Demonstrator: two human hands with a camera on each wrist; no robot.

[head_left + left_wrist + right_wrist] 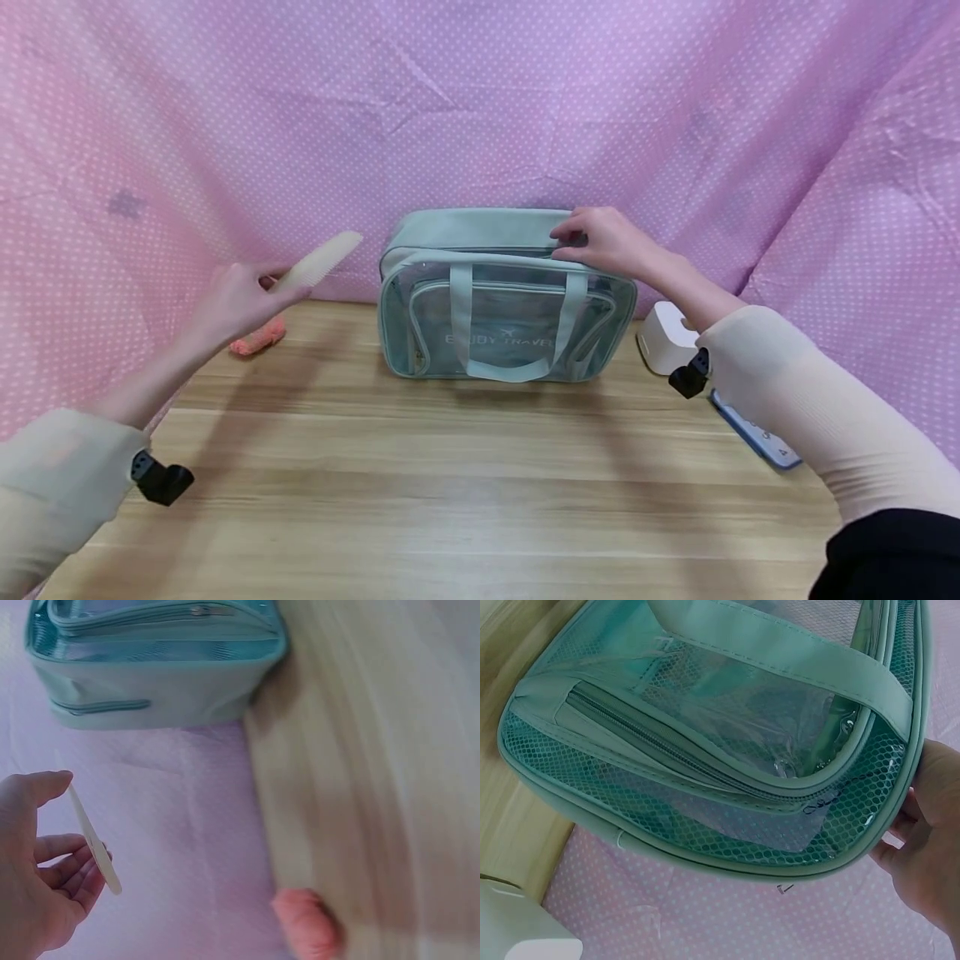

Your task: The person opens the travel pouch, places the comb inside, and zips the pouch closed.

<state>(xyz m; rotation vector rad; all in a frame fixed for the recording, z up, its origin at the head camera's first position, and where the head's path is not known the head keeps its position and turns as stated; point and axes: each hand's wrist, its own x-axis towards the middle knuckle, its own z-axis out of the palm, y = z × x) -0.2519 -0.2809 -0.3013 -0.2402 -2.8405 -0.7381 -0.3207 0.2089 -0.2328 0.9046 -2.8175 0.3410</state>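
My left hand [243, 304] holds a cream comb [322, 260] out to the left of the bag, pinched between thumb and fingers. In the left wrist view the comb [94, 840] appears nearly edge-on. A pale green, see-through travel bag [517, 333] with a mesh lining and two flat handles stands upright at the back of the table. At its top right my right hand [611, 240] grips the upper edge, fingers and thumb curled at the opening. In the right wrist view the fingertips of this hand [934, 840] are partly hidden behind the bag's edge [911, 772].
A coral fuzzy roll [258, 336] lies on the wooden table [450, 467] at the left. Right of the bag stand a white rounded box [666, 337] and a flat blue-edged panel [757, 433] with printed characters, partly under my right forearm. Pink dotted cloth [480, 108] hangs behind.
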